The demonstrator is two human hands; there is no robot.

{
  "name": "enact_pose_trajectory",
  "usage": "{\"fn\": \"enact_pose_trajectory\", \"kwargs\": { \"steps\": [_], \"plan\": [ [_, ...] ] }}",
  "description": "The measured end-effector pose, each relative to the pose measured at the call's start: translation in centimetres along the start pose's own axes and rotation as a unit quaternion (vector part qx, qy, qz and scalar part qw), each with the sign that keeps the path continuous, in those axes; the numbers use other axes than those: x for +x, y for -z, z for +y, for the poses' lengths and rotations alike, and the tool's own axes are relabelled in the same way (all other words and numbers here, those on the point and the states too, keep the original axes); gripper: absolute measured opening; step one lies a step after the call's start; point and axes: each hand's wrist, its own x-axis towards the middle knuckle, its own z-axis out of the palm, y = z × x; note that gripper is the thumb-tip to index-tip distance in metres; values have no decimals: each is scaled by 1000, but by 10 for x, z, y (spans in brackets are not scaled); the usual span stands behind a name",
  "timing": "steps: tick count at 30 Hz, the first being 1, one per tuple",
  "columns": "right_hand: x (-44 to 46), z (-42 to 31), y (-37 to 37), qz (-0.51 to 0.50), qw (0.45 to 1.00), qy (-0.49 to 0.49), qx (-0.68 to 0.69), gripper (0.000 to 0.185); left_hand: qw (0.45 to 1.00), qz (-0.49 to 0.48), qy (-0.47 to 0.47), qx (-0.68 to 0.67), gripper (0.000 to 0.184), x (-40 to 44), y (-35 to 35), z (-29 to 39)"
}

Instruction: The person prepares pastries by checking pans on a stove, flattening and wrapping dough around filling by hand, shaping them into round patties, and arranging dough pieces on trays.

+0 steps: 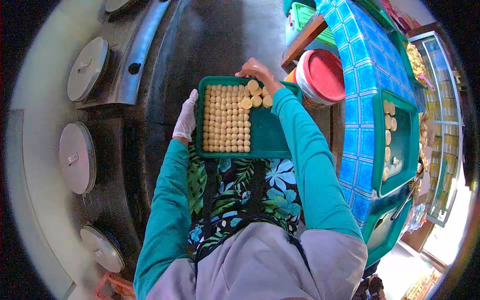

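Observation:
I hold a green tray in front of my body. Neat rows of small pale balls, which look like dough, fill its left side. At the far right lie several larger flat round pieces, some overlapping. My left hand, in a clear glove, grips the tray's left rim, thumb up along the edge. Bare, my right hand reaches over the tray to its far rim, with the fingers bent round that edge. The right forearm passes above the tray's right side.
On the left, round metal lids sit along a dark stove-like counter. To the right stand a red-lidded bucket and a table with a blue checked cloth. Another green tray on it holds pale round pieces. A glass case stands beyond.

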Motion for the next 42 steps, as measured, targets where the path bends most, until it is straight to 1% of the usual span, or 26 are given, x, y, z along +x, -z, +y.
{"fn": "enact_pose_trajectory", "kwargs": {
  "steps": [1, 3, 4, 6, 10, 13, 15, 16, 17, 18, 19, 22, 24, 25, 27, 28, 29, 31, 33, 35, 36, 37, 39, 40, 41, 42],
  "plan": [
    [5, -1, -2, -1, 1000, 0, 0, 46, 1000, -11, -1, 0, 58, -16, -12, 14],
    [16, 3, -5, -20, 973, 76, -215, 39, 1000, -22, 0, -2, 59, -30, -21, 21],
    [18, 6, -7, -22, 973, 75, -215, 39, 1000, -26, 4, -7, 58, -33, -22, 20],
    [21, 12, -11, 16, 1000, -8, -20, 35, 999, -30, 9, -13, 57, -31, -17, 11],
    [8, 4, -7, 9, 997, -70, 28, 35, 997, -47, 30, -45, 53, -21, -7, -5],
    [2, 3, -5, 42, 997, 47, 47, 38, 996, -60, 35, -53, 52, -31, -14, 5],
    [2, -2, 0, -20, 988, -8, 150, 33, 996, -65, 42, -50, 51, -30, -16, 6],
    [5, -8, 0, -21, 988, -9, 150, 33, 998, -41, 31, -40, 50, -25, -16, 5],
    [8, -15, -2, -35, 994, -39, 94, 30, 999, -18, 21, -30, 49, -23, -16, 2],
    [12, -19, -3, -48, 996, -69, 38, 28, 999, -18, 21, -31, 49, -27, -19, 5],
    [16, -11, -6, -48, 996, -69, 37, 28, 999, -28, 27, -32, 49, -33, -24, 13],
    [13, -14, -5, 26, 980, -17, 197, 25, 997, -41, 56, -39, 49, -27, -19, 11],
    [8, -35, 5, -57, 980, -79, 174, 27, 995, -42, 79, -47, 50, -26, -16, 10],
    [10, -30, 4, -59, 980, -78, 173, 27, 998, -21, 53, -17, 50, -33, -23, 17],
    [15, -13, 0, -33, 957, -82, 276, 28, 999, 2, 30, 13, 50, -39, -26, 19],
    [30, -10, 0, -54, 928, -188, 316, 29, 1000, -1, 14, 14, 50, -38, -26, 19],
    [31, 2, -1, -54, 928, -190, 316, 29, 1000, -5, -3, 15, 49, -36, -27, 18],
    [-4, -2, 17, 54, 878, -31, 475, 23, 999, -25, 9, 18, 49, -19, -10, 3],
    [-28, 0, 34, 31, 877, -18, 479, 19, 998, -49, 18, 21, 48, -17, -8, -1],
    [-78, -6, 33, 124, 965, 50, 227, 21, 995, -18, -32, 95, 46, -33, -15, 9],
    [-94, 6, 24, 180, 969, 126, 114, 23, 997, -19, 14, 79, 48, -34, -15, 11],
    [-127, -13, 24, 180, 980, 70, 45, 23, 997, -23, 16, 78, 48, -37, -17, 11],
    [-156, 1, 3, 352, 917, 184, 35, 23, 996, -32, 82, 14, 54, -49, -19, 10],
    [-169, 9, -5, 438, 884, 147, 66, 22, 995, -61, 75, 5, 62, -53, -19, 12],
    [-185, 16, -12, 518, 843, 110, 98, 20, 995, -65, 74, 7, 62, -56, -23, 13],
    [-203, 28, -22, 536, 836, 0, 123, 24, 992, -66, 102, -19, 65, -60, -27, 18]
  ]
}}
